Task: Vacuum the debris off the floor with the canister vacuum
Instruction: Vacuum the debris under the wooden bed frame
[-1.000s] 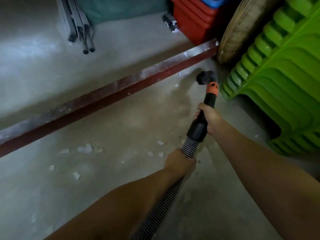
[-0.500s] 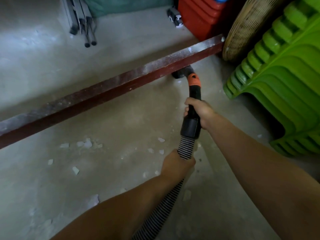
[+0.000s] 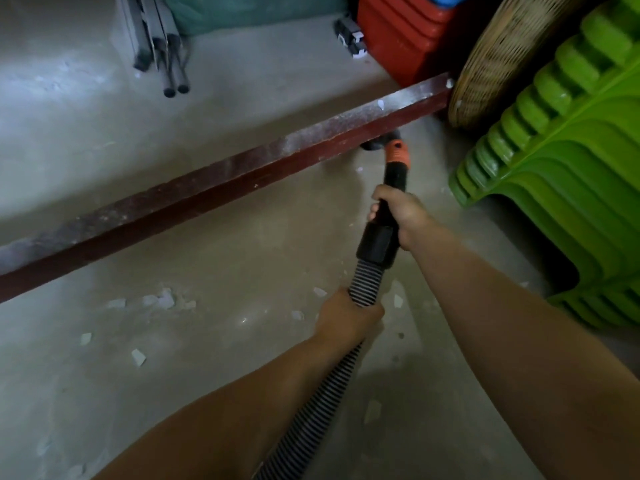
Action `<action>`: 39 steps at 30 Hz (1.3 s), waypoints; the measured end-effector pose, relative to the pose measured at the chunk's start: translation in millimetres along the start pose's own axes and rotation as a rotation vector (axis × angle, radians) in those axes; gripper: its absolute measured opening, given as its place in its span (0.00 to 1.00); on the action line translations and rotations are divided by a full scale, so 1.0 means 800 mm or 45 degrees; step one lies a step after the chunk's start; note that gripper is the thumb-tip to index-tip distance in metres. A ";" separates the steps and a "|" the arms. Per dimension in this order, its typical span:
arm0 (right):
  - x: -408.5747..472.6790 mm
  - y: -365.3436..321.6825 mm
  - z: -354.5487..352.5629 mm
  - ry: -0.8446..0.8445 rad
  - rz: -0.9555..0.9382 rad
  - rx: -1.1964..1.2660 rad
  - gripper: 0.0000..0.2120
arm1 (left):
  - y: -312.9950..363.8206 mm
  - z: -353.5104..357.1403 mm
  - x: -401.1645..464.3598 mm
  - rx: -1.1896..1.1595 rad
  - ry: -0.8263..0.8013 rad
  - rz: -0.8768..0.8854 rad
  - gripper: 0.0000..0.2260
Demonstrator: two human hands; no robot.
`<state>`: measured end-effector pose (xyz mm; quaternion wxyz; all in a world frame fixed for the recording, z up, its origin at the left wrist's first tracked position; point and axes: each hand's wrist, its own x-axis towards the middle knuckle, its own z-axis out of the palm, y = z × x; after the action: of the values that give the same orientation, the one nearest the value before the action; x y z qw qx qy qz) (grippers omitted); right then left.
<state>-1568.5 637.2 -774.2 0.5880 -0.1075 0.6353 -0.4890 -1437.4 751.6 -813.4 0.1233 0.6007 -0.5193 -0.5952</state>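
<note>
1. Concrete floor [image 3: 86, 150], grey and dusty, carries everything in view.
2. Stacked green plastic chairs [image 3: 568, 174] stand along the floor's right edge.
3. Dark red beam [image 3: 214, 188] lies diagonally across the floor, from the left edge up to a woven basket [image 3: 502, 60] that leans near the far right corner.
4. Red tubs [image 3: 408, 32], stacked, sit at the far edge just left of the basket; a bundle of grey metal poles [image 3: 166, 46] lies near the far left corner.
5. Ribbed vacuum hose [image 3: 325, 400] runs from the near edge up the middle of the floor to a black wand [image 3: 381, 233] with an orange collar [image 3: 397, 154].
6. Black nozzle [image 3: 377, 142] rests at the near side of the beam, close to its right end; whether it touches the beam cannot be told.
7. Right hand [image 3: 401, 213] grips the wand just above its wide cuff, fingers curled round it.
8. Left hand [image 3: 346, 317] grips the hose just below the cuff, fingers wrapped round the ribs.
9. White debris chips [image 3: 162, 301] lie scattered over the floor's middle and near-left part, on both sides of the hose, apart from the nozzle.
</note>
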 end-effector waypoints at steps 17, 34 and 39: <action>0.084 -0.035 -0.019 0.022 -0.020 0.215 0.07 | 0.047 -0.026 0.087 0.219 -0.044 0.019 0.07; 0.099 -0.036 -0.031 -0.145 0.002 0.355 0.10 | 0.037 -0.032 0.071 0.273 -0.038 -0.003 0.15; 0.071 -0.016 -0.038 -0.284 0.108 0.180 0.11 | 0.014 -0.004 0.032 0.297 -0.105 -0.049 0.18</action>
<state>-1616.1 605.4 -806.2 0.6811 -0.0926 0.5338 -0.4925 -1446.6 725.8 -819.3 0.0197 0.5959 -0.5779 -0.5572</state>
